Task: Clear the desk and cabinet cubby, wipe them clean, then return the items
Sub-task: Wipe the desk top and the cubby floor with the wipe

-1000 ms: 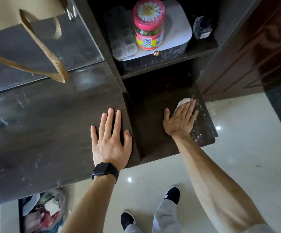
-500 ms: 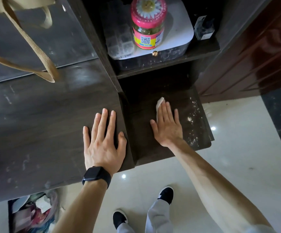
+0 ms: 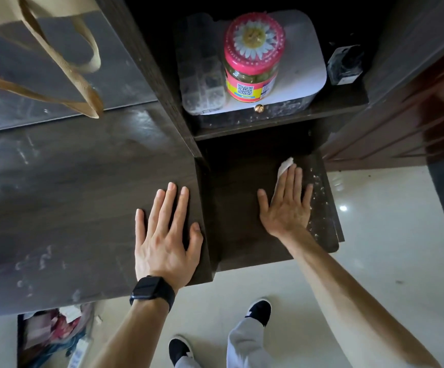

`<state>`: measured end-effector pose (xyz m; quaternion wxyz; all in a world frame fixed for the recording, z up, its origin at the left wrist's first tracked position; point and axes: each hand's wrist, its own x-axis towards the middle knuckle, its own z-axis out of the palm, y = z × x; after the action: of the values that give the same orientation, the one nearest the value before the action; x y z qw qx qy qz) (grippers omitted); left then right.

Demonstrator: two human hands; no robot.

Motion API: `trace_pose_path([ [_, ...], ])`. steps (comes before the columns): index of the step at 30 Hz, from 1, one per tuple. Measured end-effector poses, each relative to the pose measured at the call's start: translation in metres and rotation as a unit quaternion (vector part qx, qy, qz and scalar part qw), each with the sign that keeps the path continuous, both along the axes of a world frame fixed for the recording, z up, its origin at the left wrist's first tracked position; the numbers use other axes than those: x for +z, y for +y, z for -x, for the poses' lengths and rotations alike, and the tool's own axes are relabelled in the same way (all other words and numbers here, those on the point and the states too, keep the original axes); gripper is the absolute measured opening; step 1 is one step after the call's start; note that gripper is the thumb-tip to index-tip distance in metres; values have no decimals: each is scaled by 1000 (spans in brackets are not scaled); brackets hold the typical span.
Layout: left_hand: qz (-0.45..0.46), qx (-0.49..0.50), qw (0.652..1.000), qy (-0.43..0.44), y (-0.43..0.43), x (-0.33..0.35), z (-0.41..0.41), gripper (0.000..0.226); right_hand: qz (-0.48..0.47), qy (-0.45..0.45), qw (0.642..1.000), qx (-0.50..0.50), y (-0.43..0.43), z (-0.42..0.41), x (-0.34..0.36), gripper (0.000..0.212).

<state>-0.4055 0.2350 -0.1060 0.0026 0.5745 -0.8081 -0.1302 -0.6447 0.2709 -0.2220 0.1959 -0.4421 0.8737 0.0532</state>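
Your desk top (image 3: 69,195) is dark wood grain with pale smears. It carries your left hand (image 3: 162,235), laid flat at its front right corner, and tan bag straps (image 3: 79,85) toward the back. The cubby floor (image 3: 242,229) beside it, set lower, bears your right hand (image 3: 287,205), fingers straight, pressing a white cloth (image 3: 286,166) onto the board, with white specks (image 3: 319,197) along the right edge. The shelf above (image 3: 348,104) holds a white-lidded box (image 3: 303,49) and, to its right, a small dark bottle (image 3: 344,65).

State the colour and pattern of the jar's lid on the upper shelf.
The jar lid is pink with a white, yellow-centred daisy on top; head view.
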Motion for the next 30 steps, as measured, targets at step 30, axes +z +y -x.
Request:
trace_pose_path([
  [30,3,1,1000,0,1,0,0,61,24,21,993,-112,-6,44,-16,80],
])
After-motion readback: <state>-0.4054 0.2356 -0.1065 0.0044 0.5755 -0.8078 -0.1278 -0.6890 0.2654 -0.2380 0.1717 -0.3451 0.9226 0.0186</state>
